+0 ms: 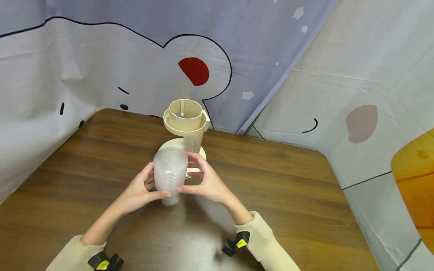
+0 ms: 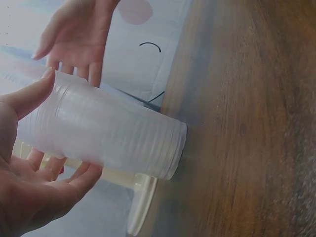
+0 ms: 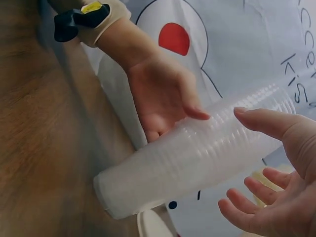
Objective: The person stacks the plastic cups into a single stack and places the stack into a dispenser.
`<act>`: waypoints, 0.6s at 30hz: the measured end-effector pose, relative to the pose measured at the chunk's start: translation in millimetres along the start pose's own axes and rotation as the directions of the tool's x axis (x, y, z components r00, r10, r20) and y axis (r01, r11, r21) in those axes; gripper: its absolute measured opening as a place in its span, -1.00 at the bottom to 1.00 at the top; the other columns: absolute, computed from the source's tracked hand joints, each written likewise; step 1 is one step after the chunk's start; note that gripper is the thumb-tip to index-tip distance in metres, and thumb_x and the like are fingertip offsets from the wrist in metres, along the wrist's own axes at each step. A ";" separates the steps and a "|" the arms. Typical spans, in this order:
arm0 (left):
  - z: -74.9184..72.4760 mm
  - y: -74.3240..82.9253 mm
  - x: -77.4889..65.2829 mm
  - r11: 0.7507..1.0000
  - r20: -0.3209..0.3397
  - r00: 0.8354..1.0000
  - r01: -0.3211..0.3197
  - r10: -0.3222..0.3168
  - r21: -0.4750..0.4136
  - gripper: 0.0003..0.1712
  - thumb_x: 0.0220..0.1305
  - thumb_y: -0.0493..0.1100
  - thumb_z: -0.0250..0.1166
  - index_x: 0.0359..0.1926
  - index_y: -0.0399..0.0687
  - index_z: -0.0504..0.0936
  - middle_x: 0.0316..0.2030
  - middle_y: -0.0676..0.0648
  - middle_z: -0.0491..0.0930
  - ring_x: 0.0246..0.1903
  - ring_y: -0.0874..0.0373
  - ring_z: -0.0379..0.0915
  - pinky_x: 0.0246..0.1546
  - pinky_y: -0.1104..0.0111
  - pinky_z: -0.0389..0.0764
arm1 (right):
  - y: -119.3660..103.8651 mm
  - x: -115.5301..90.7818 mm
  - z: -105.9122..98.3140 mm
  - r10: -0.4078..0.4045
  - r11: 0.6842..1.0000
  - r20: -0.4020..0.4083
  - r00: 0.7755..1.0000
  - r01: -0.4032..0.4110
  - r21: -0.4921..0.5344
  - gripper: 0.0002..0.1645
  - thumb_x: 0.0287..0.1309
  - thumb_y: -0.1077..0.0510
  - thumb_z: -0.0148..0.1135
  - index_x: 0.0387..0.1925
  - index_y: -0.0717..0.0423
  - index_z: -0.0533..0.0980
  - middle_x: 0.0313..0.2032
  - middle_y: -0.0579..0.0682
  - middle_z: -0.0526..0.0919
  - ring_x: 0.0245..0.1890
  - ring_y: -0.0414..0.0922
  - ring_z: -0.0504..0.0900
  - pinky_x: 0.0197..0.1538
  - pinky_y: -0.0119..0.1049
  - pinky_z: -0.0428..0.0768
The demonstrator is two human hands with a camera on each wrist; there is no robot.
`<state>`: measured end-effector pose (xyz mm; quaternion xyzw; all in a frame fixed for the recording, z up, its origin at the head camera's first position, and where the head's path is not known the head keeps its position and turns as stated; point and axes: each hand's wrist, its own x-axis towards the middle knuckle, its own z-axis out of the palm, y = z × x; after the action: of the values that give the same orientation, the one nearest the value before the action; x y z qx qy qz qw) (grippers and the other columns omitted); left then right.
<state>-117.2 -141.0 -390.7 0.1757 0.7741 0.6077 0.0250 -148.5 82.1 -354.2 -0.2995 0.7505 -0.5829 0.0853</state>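
A tall stack of clear plastic cups (image 1: 169,177) is nearly upright between my two hands, its narrow end down at the table. On its left side, my left hand (image 1: 139,194) holds it with the thumb in front and the fingers around the side. My right hand (image 1: 208,184) curves about the other side, thumb at the front and index finger near the rim. In the right wrist view, the thumb of that hand (image 3: 281,173) meets the stack (image 3: 197,148) while its other fingers are spread. Just behind stands a cream cup dispenser (image 1: 185,120) with a round open top.
The dispenser's round base (image 1: 173,143) sits on the brown wooden table (image 1: 271,188), close behind the stack. A printed curtain (image 1: 135,67) hangs along the table's back and right sides. Both wrists wear small black devices (image 1: 236,244).
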 end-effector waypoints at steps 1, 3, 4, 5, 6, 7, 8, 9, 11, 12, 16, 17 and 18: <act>0.1 -0.5 0.2 1.000 -0.002 1.000 0.000 0.000 0.001 -0.08 0.02 -0.26 0.48 0.32 -0.20 0.15 0.16 -0.26 0.42 0.12 -0.15 0.46 0.10 0.11 0.55 | 2.3 -0.1 -0.6 0.003 1.000 0.005 1.000 -0.003 0.022 0.02 -0.18 0.41 0.47 0.33 0.13 0.17 0.22 0.15 0.38 0.19 0.05 0.45 0.19 -0.01 0.53; 0.2 -2.0 0.4 1.000 -0.007 1.000 -0.001 0.001 0.005 -0.09 0.01 -0.27 0.49 0.31 -0.19 0.16 0.16 -0.24 0.42 0.10 -0.02 0.49 0.09 0.16 0.56 | 6.9 -0.6 -1.2 0.006 0.998 0.015 1.000 -0.006 0.055 0.01 -0.17 0.45 0.44 0.33 0.17 0.17 0.21 0.20 0.38 0.17 0.11 0.47 0.18 0.01 0.53; 0.3 -2.7 0.1 1.000 -0.009 1.000 -0.003 0.003 0.008 -0.09 0.00 -0.27 0.49 0.31 -0.17 0.17 0.16 -0.23 0.43 0.09 0.06 0.50 0.09 0.19 0.56 | 8.7 -1.1 -1.2 0.006 0.998 0.020 1.000 -0.007 0.070 0.00 -0.17 0.47 0.43 0.32 0.20 0.17 0.21 0.23 0.38 0.16 0.14 0.48 0.17 0.02 0.53; 0.2 -3.4 0.0 1.000 -0.011 1.000 -0.006 0.006 0.012 -0.10 0.00 -0.27 0.49 0.30 -0.17 0.17 0.15 -0.22 0.43 0.07 0.14 0.50 0.09 0.22 0.56 | 10.5 -1.5 -0.9 0.005 0.997 0.024 1.000 -0.007 0.078 -0.01 -0.17 0.48 0.42 0.32 0.22 0.17 0.21 0.26 0.38 0.15 0.16 0.48 0.16 0.01 0.54; 0.3 -4.0 -0.1 1.000 -0.013 1.000 -0.009 0.009 0.015 -0.10 0.00 -0.27 0.49 0.30 -0.16 0.18 0.15 -0.21 0.44 0.06 0.22 0.50 0.08 0.25 0.56 | 11.6 -2.0 -0.4 0.002 0.997 0.029 1.000 -0.005 0.080 -0.02 -0.16 0.48 0.42 0.32 0.23 0.17 0.20 0.27 0.39 0.15 0.17 0.48 0.16 -0.01 0.55; 0.2 -4.2 -0.3 1.000 -0.013 1.000 -0.017 0.017 0.019 -0.11 0.00 -0.27 0.49 0.29 -0.16 0.18 0.15 -0.21 0.44 0.04 0.29 0.49 0.08 0.27 0.56 | 12.7 -2.3 0.2 -0.001 0.997 0.033 0.999 -0.001 0.081 -0.04 -0.15 0.48 0.41 0.31 0.24 0.17 0.19 0.29 0.39 0.14 0.19 0.49 0.15 -0.02 0.56; 0.3 -4.7 -0.3 1.000 -0.013 1.000 -0.021 0.021 0.021 -0.11 0.00 -0.27 0.49 0.29 -0.16 0.18 0.15 -0.21 0.44 0.03 0.34 0.48 0.08 0.28 0.56 | 13.5 -2.6 0.9 -0.004 0.997 0.036 0.999 0.001 0.080 -0.05 -0.14 0.48 0.41 0.31 0.24 0.18 0.18 0.30 0.40 0.13 0.20 0.49 0.15 -0.05 0.57; 0.3 -4.9 -0.3 0.999 -0.014 1.000 -0.025 0.026 0.024 -0.11 0.00 -0.27 0.49 0.29 -0.16 0.18 0.15 -0.21 0.44 0.02 0.36 0.48 0.08 0.28 0.56 | 14.1 -2.8 1.6 -0.006 0.997 0.037 0.999 0.003 0.082 -0.06 -0.14 0.48 0.41 0.30 0.24 0.19 0.17 0.30 0.41 0.13 0.20 0.50 0.14 -0.07 0.58; 0.6 -4.9 -0.3 0.999 -0.014 0.999 -0.031 0.031 0.032 -0.11 0.00 -0.25 0.50 0.29 -0.15 0.18 0.15 -0.21 0.44 0.02 0.38 0.47 0.08 0.27 0.56 | 15.0 -2.7 3.0 -0.013 0.997 0.037 0.999 0.010 0.081 -0.09 -0.13 0.47 0.41 0.29 0.24 0.21 0.15 0.30 0.43 0.11 0.19 0.51 0.12 -0.14 0.59; 0.6 -4.7 -0.4 0.999 -0.015 0.999 -0.032 0.032 0.036 -0.11 0.00 -0.25 0.50 0.29 -0.15 0.18 0.14 -0.20 0.44 0.03 0.37 0.47 0.08 0.25 0.56 | 14.9 -2.8 3.7 -0.015 0.997 0.035 0.999 0.013 0.079 -0.10 -0.13 0.46 0.41 0.28 0.23 0.22 0.14 0.30 0.44 0.10 0.18 0.52 0.12 -0.16 0.59; 0.9 -4.1 -0.9 0.998 -0.019 0.999 -0.029 0.030 0.053 -0.10 0.00 -0.22 0.51 0.29 -0.11 0.18 0.15 -0.18 0.45 0.04 0.33 0.47 0.10 0.14 0.55 | 14.8 -2.8 5.9 -0.032 0.996 0.022 0.999 0.031 0.081 -0.13 -0.13 0.46 0.40 0.26 0.24 0.24 0.11 0.30 0.46 0.10 0.13 0.52 0.10 -0.17 0.60; 1.0 -3.9 -1.2 0.998 -0.020 0.999 -0.028 0.029 0.057 -0.10 0.00 -0.22 0.50 0.30 -0.10 0.18 0.15 -0.18 0.45 0.05 0.33 0.47 0.11 0.11 0.54 | 14.7 -2.9 6.4 -0.037 0.996 0.018 0.999 0.035 0.080 -0.13 -0.13 0.46 0.40 0.25 0.24 0.25 0.11 0.30 0.46 0.10 0.11 0.52 0.10 -0.14 0.60; 1.1 -3.8 -1.5 0.998 -0.022 0.999 -0.029 0.030 0.061 -0.09 0.00 -0.21 0.50 0.31 -0.10 0.18 0.15 -0.18 0.45 0.05 0.33 0.46 0.12 0.08 0.53 | 14.7 -2.9 6.8 -0.040 0.996 0.014 0.999 0.039 0.081 -0.13 -0.13 0.46 0.41 0.25 0.24 0.25 0.10 0.30 0.47 0.10 0.08 0.52 0.11 -0.12 0.60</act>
<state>-116.5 -141.2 -394.9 0.1808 0.7899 0.5860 0.0019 -148.0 80.2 -370.5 -0.3151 0.7195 -0.6120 0.0918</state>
